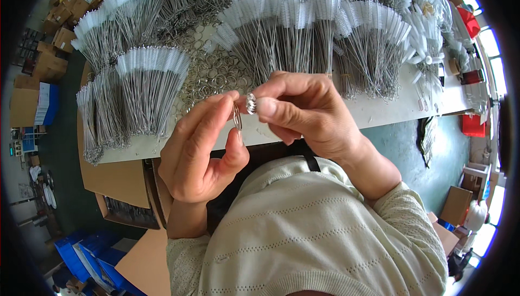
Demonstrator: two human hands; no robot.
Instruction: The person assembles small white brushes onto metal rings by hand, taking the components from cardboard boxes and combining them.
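Both of my hands are raised together over the near edge of the table. Between the thumb and fingers of my left hand (201, 147) is a thin metal ring (237, 116), held nearly edge-on. My right hand (309, 106) pinches a small shiny stack of metal loops (251, 103) between thumb and forefinger. The ring and the loops are close together; whether they touch I cannot tell. Behind my hands lies a loose heap of similar metal rings (208, 76).
Bundles of wire-handled brushes with white bristles (154, 60) lie on the white table (379, 113) to the left, with more brush bundles (295, 11) behind my hands and to the right. Clear plastic bags (428, 3) are at the far right. A cardboard box (116, 179) stands below the table's left side.
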